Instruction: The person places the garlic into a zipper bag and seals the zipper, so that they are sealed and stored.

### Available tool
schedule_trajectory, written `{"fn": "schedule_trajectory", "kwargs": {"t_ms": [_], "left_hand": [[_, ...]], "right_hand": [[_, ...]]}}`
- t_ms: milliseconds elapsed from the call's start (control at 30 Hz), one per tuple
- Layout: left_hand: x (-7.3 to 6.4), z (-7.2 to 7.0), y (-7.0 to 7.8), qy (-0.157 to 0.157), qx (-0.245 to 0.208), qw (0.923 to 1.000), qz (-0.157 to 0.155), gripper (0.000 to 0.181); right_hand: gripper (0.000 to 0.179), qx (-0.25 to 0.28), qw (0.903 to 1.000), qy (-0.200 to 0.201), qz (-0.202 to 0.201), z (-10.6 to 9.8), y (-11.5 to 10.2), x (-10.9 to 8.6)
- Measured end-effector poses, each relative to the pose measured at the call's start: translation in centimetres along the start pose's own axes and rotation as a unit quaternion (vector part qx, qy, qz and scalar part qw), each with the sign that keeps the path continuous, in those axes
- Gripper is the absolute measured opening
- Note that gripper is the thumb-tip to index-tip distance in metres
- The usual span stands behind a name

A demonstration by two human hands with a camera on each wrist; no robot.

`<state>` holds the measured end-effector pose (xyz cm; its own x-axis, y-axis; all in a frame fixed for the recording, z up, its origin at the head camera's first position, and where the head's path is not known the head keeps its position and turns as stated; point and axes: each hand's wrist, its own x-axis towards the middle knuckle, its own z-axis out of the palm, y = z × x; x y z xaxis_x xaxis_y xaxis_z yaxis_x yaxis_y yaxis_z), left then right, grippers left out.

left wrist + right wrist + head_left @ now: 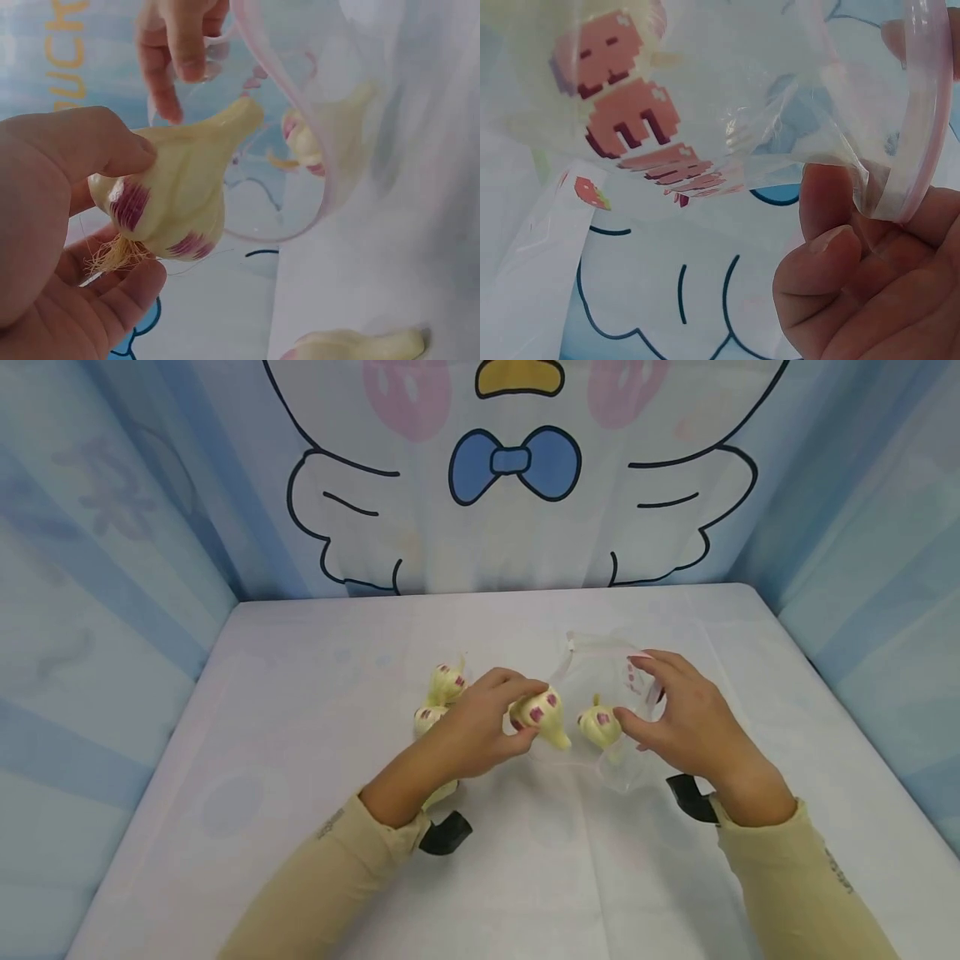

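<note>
My left hand [483,722] pinches a garlic bulb [543,717], pale yellow with purple patches. In the left wrist view this bulb [176,184] has its stem pointing at the bag's open mouth and stringy roots near my fingers. My right hand [693,727] holds the edge of a clear plastic bag [596,662] with a pink-tinted rim. Red printed letters and the bag's rim [928,112] show in the right wrist view, beside my curled fingers [825,262]. Inside the bag lies another garlic bulb [598,725].
More garlic bulbs [447,682] lie on the table left of the bag, partly hidden behind my left hand and forearm. A white cloth [315,693] covers the table. Printed curtains [517,543] stand behind it and at both sides.
</note>
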<state>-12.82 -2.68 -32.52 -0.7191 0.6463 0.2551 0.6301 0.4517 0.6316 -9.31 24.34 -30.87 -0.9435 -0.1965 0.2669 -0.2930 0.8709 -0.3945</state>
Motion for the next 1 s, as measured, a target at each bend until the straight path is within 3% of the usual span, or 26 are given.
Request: {"fn": "schedule_trajectory", "kwargs": {"t_ms": [367,500,700,900,1000], "left_hand": [[1.4,2.0,0.5,-0.031,0.021,0.9992,-0.013,0.045],[1.6,2.7,0.9,-0.022,0.081,0.9965,-0.007,0.04],[1.6,3.6,1.1,0.001,0.17,0.9854,0.011,0.036],[1.5,4.1,0.5,0.028,0.22,0.9747,0.026,0.034],[1.6,4.0,0.4,0.014,0.221,0.9751,0.014,0.035]], "right_hand": [[0.062,0.004,0.9998,0.01,-0.016,0.4,-0.6,-0.1],[0.062,0.006,0.9993,0.017,-0.033,0.6,-0.7,0.0],[0.061,0.011,0.9984,0.028,-0.048,0.7,-0.8,0.1],[0.057,0.022,0.9974,0.043,-0.053,0.6,-0.9,0.3],[0.056,0.026,0.9974,0.043,-0.052,0.5,-1.0,0.3]]}}
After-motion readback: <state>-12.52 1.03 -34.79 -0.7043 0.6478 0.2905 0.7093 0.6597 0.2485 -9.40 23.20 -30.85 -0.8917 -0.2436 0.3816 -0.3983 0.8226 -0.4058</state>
